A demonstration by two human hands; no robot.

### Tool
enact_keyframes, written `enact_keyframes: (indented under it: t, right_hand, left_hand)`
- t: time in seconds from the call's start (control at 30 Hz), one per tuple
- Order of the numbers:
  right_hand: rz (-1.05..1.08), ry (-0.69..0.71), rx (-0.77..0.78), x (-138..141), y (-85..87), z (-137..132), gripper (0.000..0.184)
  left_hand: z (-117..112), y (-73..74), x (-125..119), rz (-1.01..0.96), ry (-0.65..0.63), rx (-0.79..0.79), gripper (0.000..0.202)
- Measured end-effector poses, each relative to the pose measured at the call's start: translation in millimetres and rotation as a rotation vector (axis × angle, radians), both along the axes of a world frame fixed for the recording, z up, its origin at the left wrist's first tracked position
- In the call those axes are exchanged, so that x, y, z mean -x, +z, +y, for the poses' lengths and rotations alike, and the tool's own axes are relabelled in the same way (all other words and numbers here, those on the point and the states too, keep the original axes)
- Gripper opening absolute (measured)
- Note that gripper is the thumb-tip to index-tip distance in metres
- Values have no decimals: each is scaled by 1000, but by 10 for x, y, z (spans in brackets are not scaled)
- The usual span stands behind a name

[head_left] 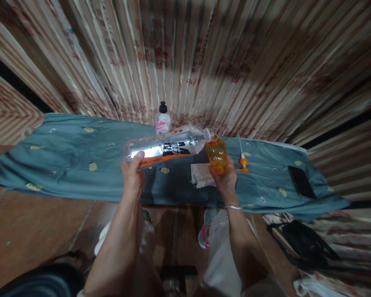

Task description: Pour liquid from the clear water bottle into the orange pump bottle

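Note:
My left hand (132,173) grips the base of a large clear plastic bottle (167,146) with a black and orange label, tipped on its side. Its mouth meets the top of a small orange bottle (217,154), which my right hand (224,178) holds upright from below. Both bottles hover over a table covered with a teal cloth (64,161).
A small clear bottle with a black cap (162,119) stands at the table's back edge. A white cloth (200,175), an orange pump head (243,159) and a black phone (301,181) lie on the cloth. Striped curtains hang behind. A black bag (303,243) sits on the floor right.

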State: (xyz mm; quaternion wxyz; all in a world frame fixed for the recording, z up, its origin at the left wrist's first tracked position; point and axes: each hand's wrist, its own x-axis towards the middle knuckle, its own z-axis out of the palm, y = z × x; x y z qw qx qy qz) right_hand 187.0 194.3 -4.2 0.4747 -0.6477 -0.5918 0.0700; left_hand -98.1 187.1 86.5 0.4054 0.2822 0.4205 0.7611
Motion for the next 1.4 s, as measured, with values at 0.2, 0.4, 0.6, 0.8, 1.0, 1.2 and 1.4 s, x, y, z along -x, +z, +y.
enact_keyframes:
  t: [0.2, 0.4, 0.6, 0.8, 1.0, 1.2, 1.4]
  right_hand:
    - [-11, -49, 14, 29, 36, -19, 60]
    - [-15, -43, 4, 13, 7, -10, 62]
    - [-11, -56, 13, 14, 11, -12, 64]
    - [-6, -67, 27, 14, 23, -11, 59]
    - [23, -67, 13, -1, -4, -2, 63]
    - [20, -73, 32, 15, 37, -12, 66]
    - [3, -56, 25, -2, 21, -26, 64]
  left_hand:
    - [-6, 13, -3, -2, 5, 12, 55]
    - [-7, 11, -10, -12, -3, 17, 58]
    - [-1, -9, -5, 6, -20, 2, 55]
    - [2, 0, -17, -6, -13, 7, 58]
    - [7, -19, -24, 8, -6, 4, 60]
    - [6, -26, -29, 4, -14, -4, 56]
    - [10, -22, -35, 3, -16, -16, 62]
